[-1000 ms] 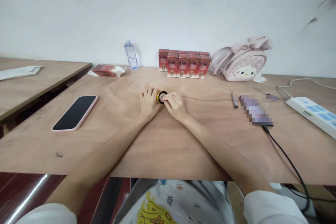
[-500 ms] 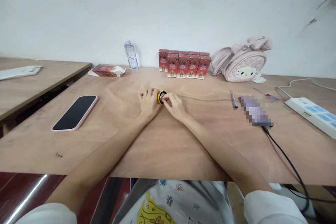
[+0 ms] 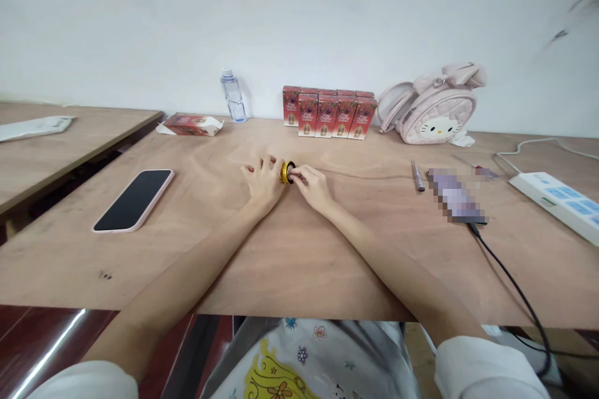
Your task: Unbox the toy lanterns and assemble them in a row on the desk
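Right in the middle of the broad, pale-brown wooden table (image 3: 290,268), here's a small, round, gold-and-black object (image 3: 284,173), tipped so its dark face looks toward the right. The left hand (image 3: 264,182) has it by the gold side, outer fingers fanned loosely over the wood, seemingly so the piece can't roll or slide. In from the other side comes the right hand (image 3: 312,188), thumb and fingertips pinched onto that dark face; exactly which part sits between them is too small to make out. Both forearms lie over the table's front edge, which probably keeps the grip steady. Look at the layout: red printed cardboard boxes (image 3: 326,115) stand in tight rows at the back, likely to leave elbow room, with a red box with open white flaps (image 3: 193,124) lying on its side to the left. A clear bluish plastic bottle (image 3: 234,98) and a pink quilted bag with a cat face (image 3: 437,113) share that back edge. Off to the left, a black-screened phone in a pink case (image 3: 133,201); to the right, a slim grey tool with a metal shaft (image 3: 418,177), within an arm's sweep, and a white power strip with blue markings (image 3: 559,201). The wood shows swirling pale smudges and a few dark specks. Behind it all, a plain whitish wall (image 3: 299,19), scarred at the far right; below, a glossy dark-red floor (image 3: 42,340) catching a streak of light.
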Tool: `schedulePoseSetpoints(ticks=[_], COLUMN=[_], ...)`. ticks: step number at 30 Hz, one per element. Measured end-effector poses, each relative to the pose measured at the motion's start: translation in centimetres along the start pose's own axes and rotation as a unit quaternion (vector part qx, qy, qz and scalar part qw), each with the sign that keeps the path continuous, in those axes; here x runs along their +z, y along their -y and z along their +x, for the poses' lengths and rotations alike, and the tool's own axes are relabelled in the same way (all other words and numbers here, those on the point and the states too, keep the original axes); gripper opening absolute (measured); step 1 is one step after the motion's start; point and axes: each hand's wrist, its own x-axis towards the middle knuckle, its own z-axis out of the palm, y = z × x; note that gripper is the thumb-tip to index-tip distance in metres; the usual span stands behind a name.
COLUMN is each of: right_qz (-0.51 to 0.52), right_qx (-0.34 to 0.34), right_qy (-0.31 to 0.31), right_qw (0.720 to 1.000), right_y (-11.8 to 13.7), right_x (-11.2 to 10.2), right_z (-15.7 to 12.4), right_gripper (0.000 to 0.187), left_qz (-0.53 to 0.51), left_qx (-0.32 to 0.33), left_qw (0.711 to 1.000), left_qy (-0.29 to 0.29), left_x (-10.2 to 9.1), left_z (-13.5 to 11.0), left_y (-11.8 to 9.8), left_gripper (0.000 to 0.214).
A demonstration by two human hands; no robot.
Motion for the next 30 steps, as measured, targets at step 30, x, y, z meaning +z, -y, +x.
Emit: schedulePoseSetpoints(ticks=[30], right_qz=[0.059], right_qx=[0.083], right_qy=[0.0], right_qw=[0.995], right_y=[0.07], right_x=[0.02], right_z=[0.35], right_gripper=[0.007], left_qz=[0.002], left_qx=[0.004], left_qw=[1.0], left_qy=[0.006], left_x=[0.02], left_z=[-0.02], left_y=[-0.08], left_gripper=[0.023])
